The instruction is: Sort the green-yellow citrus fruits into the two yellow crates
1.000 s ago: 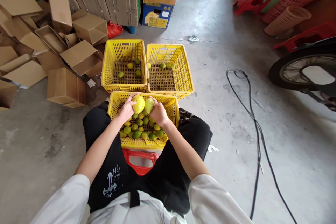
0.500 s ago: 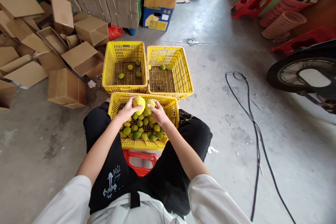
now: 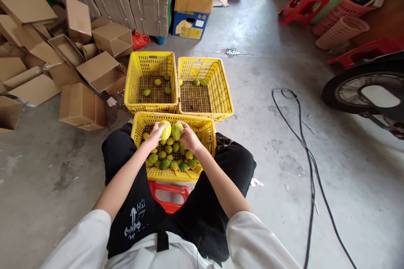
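Observation:
A yellow crate (image 3: 208,128) between my knees holds several green and yellow fruits. My left hand (image 3: 153,135) is closed round a yellow fruit (image 3: 165,129) above the pile. Beside it, my right hand (image 3: 189,137) grips a greenish-yellow fruit (image 3: 177,130). The two fruits nearly touch. Beyond stand two more yellow crates side by side: the left crate (image 3: 131,88) has a few fruits on its floor, the right crate (image 3: 222,88) has a few at its far edge.
A red stool (image 3: 168,195) sits under the near crate. Loose cardboard boxes (image 3: 80,105) pile up at the left. A black cable (image 3: 303,134) lies on the concrete floor at the right, near a motorbike wheel (image 3: 362,88). Red stools and baskets stand at the back right.
Both hands have come down a little toward the pile in the near crate, each still holding its fruit. The fruits in the two far crates are unchanged.

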A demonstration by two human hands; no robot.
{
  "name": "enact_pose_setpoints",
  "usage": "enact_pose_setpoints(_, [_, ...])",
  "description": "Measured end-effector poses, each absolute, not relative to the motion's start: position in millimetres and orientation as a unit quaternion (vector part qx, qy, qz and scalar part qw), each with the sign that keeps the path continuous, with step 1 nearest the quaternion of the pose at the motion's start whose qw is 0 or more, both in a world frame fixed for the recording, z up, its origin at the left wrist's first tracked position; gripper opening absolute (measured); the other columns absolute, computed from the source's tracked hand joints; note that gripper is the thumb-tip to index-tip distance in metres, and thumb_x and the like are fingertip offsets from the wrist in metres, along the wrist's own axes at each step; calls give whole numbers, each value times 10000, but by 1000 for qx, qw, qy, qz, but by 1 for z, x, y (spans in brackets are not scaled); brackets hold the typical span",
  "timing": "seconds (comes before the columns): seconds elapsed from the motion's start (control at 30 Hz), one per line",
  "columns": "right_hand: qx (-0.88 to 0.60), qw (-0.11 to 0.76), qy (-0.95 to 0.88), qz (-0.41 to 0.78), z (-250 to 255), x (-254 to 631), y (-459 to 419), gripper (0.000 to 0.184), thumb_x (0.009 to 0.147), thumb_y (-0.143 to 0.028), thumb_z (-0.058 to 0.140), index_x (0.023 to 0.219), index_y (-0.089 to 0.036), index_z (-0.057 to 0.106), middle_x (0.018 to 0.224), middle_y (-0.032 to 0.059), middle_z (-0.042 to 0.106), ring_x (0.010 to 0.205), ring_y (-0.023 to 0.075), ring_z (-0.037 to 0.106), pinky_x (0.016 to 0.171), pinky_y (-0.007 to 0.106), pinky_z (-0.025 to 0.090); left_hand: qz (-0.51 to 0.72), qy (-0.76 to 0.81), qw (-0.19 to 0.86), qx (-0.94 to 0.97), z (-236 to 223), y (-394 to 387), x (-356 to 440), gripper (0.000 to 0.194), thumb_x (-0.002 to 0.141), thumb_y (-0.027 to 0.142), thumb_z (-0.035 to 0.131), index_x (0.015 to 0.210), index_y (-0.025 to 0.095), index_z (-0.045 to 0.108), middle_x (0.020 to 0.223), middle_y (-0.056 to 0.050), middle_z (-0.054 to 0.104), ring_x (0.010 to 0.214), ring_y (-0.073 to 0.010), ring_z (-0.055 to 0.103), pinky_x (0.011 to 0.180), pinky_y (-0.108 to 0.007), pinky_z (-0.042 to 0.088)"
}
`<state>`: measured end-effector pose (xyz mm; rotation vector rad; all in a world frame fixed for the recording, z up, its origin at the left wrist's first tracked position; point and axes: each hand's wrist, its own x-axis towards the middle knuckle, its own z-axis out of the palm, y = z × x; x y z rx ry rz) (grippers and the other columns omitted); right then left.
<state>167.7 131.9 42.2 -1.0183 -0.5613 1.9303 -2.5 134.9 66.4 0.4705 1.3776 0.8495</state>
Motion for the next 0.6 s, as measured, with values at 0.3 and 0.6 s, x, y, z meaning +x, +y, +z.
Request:
enact_pose_setpoints(0.3, [-425, 452, -246, 745, 49, 180, 135, 572, 626, -401, 943, 1134, -286, 706, 1118, 16, 746, 1053, 223, 689, 905, 350, 568, 452, 535, 699, 144, 67, 143, -12, 353, 713, 217, 672, 1052, 222, 573, 1070, -66, 715, 1098, -263, 704, 852, -361, 617])
enact_pose_setpoints(0.6, [-383, 462, -265, 755, 66, 179, 132, 622, 572, -507, 1001, 1069, -286, 700, 1062, 19, 754, 1024, 240, 715, 858, 370, 615, 449, 457, 721, 265, 72, 135, -7, 512, 631, 343, 916, 1045, 185, 660, 1011, -75, 752, 1135, -284, 703, 912, -342, 564])
